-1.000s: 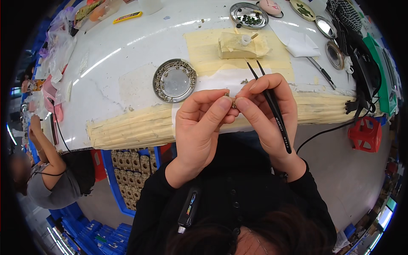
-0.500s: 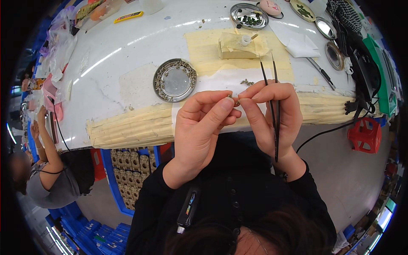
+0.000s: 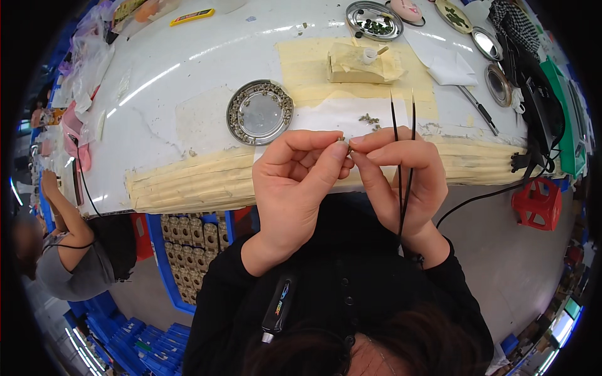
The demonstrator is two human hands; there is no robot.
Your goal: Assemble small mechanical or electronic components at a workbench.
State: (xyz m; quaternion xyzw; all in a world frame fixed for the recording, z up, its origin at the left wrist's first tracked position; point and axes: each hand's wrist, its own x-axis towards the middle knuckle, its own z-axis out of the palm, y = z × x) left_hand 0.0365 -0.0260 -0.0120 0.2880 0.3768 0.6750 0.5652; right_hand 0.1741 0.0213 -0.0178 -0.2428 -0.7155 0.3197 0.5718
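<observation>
Close together in front of my chest, my left hand (image 3: 290, 188) and my right hand (image 3: 411, 182) meet at the fingertips. Between my left thumb and index finger is a tiny dull metallic piece (image 3: 342, 140), mostly covered. My right thumb and index finger pinch right beside it; whether they grip the same piece I cannot tell. Black tweezers (image 3: 402, 210) lie across my right palm, held by the fingers, with both tips apart and pointing away from me. Beyond my hands, small metallic pieces (image 3: 369, 118) lie on white paper (image 3: 329, 113).
A round metal dish (image 3: 258, 116) holds several similar pieces. Behind the paper stands a tape-wrapped block (image 3: 357, 74) with a small white cup. Dark green bits fill part of another dish (image 3: 375, 19). A pen-like tool (image 3: 478, 109) lies right. Another person (image 3: 75, 257) sits left.
The tweezers have tilted slightly rightward at their tips. My left fingers are curled in more, and both hands still meet. More loose pieces on the paper are uncovered. The view has shifted slightly.
</observation>
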